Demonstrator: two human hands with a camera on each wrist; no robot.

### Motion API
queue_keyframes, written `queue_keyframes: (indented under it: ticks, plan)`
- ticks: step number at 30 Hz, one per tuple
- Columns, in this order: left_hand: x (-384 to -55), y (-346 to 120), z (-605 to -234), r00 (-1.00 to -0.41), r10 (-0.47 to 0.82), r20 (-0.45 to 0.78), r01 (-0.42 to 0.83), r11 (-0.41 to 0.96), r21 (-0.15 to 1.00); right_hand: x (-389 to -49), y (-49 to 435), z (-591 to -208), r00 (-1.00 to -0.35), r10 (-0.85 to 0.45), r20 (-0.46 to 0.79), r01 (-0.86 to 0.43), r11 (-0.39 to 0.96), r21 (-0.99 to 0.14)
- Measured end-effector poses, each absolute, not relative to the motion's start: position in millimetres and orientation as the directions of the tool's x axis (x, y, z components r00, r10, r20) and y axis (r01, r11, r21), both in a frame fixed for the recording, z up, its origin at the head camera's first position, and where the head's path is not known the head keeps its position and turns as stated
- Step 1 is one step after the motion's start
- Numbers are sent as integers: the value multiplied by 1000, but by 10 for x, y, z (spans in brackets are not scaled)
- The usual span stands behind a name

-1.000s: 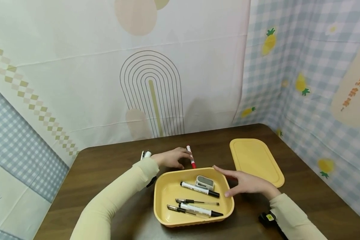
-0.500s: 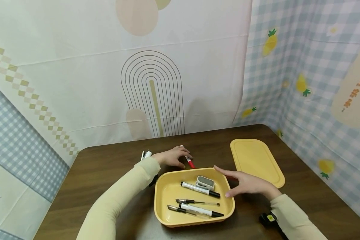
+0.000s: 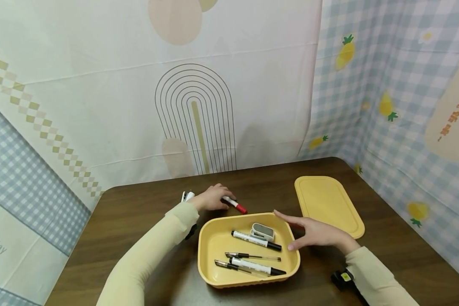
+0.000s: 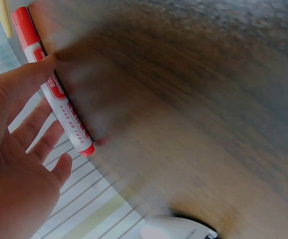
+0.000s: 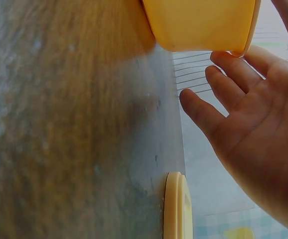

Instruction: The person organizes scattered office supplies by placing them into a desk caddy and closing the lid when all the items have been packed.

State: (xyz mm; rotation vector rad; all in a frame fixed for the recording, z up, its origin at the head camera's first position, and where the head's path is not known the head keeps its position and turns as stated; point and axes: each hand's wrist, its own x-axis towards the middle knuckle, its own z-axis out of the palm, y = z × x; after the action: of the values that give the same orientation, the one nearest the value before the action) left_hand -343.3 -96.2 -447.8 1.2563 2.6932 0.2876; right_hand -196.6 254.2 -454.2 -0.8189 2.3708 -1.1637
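Note:
My left hand (image 3: 213, 198) pinches a red-and-white marker (image 4: 64, 99) just behind the yellow box, thumb on its near side and fingers behind it. The marker's red cap end (image 3: 241, 208) points toward the box. My right hand (image 3: 316, 231) holds the back right corner of the yellow box (image 3: 206, 272), its thumb over the rim and its fingers spread along the outside. Inside the box lie two black-capped whiteboard markers (image 3: 254, 240), two black pens (image 3: 252, 256) and a small white-and-grey object (image 3: 262, 232), which rests against the back marker.
The flat yellow lid (image 3: 327, 202) lies on the brown table (image 3: 157, 195) at the back right. A white object (image 3: 188, 196), partly covered by my left forearm, stands behind it. Patterned cloth (image 3: 267, 93) hangs along the table's back and sides.
My left hand has shifted a little left and back, and the marker has swung from nearly upright to slanted across the view. My right hand and the box have stayed put.

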Motion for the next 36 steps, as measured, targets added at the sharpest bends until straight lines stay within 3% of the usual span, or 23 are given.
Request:
queue_keyframes:
  ticks: [12,17,36]
  plan:
    - [-3378,-1115,-4499,-615,788,-13,735,580,351,-1983,2540,-4554,-759,-647,-71,-341,487,-804]
    - [-3330,-1173,-4524,-630,776,-13,703,578,415,-1981,2538,-4551,-761,-644,-75,-335,490,-805]
    - [-3099,-1344,-4560,-664,747,-18,645,585,492,-1976,2548,-4570,-758,-648,-71,-335,481,-810]
